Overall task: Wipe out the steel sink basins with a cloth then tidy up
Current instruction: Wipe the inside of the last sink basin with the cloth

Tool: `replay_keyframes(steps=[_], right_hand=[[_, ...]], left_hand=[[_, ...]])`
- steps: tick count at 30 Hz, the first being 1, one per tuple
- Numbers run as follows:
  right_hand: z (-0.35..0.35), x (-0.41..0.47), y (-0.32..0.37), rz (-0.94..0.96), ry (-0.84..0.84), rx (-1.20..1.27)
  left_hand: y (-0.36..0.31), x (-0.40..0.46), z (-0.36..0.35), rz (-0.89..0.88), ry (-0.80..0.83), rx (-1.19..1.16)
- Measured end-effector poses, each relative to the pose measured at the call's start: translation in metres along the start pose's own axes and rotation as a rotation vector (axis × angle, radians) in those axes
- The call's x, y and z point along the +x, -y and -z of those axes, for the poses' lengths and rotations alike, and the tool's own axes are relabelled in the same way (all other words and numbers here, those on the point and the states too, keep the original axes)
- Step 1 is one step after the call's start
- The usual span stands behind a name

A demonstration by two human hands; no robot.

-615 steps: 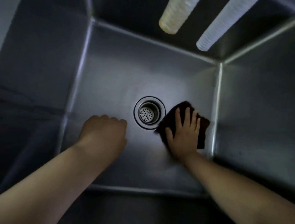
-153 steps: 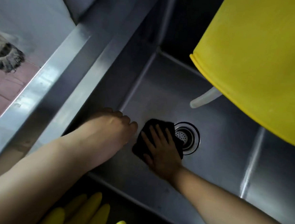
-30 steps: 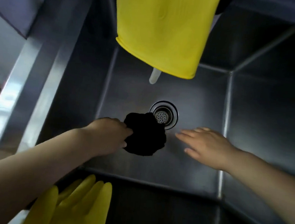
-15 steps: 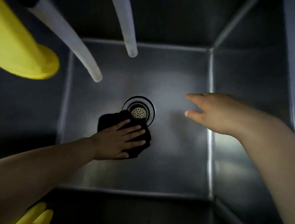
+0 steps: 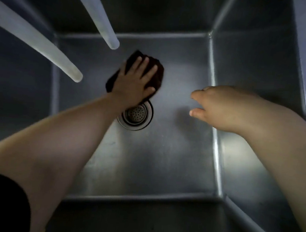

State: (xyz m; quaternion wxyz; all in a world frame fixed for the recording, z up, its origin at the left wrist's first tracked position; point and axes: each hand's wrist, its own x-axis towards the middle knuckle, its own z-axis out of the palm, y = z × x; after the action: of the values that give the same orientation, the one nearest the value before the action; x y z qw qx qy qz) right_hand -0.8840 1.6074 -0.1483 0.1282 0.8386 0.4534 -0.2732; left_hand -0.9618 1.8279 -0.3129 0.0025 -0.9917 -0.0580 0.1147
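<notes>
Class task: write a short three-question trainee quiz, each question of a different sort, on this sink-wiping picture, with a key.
1. True or false: the left hand presses the dark cloth flat on the sink floor.
2. Which lies nearest the cloth? A) the drain strainer B) the near right corner of the sink floor C) the right hand
3. Fill in: the right hand holds ____.

Key: 1 true; 2 A; 3 nothing: it hangs open above the floor near the right wall, while two pale hoses hang over the basin.
</notes>
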Motion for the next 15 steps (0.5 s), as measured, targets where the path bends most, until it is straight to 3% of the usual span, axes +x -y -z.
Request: replay_keyframes(steps=[3, 7, 15], right_hand=[[-0.006, 0.001, 0.008, 0.052, 0.004, -0.066], [-0.011, 0.002, 0.017, 0.066, 0.051, -0.099], [-0.023, 0.001, 0.030, 0.116, 0.134, -0.187]], left_hand=[[0.039, -0.019, -0.007, -0.014, 0.045, 0.003], [0.043, -0.090, -0.013, -0.121, 0.081, 0.029], [0.049, -0.226, -0.026, -0.560, 0.236, 0.204]])
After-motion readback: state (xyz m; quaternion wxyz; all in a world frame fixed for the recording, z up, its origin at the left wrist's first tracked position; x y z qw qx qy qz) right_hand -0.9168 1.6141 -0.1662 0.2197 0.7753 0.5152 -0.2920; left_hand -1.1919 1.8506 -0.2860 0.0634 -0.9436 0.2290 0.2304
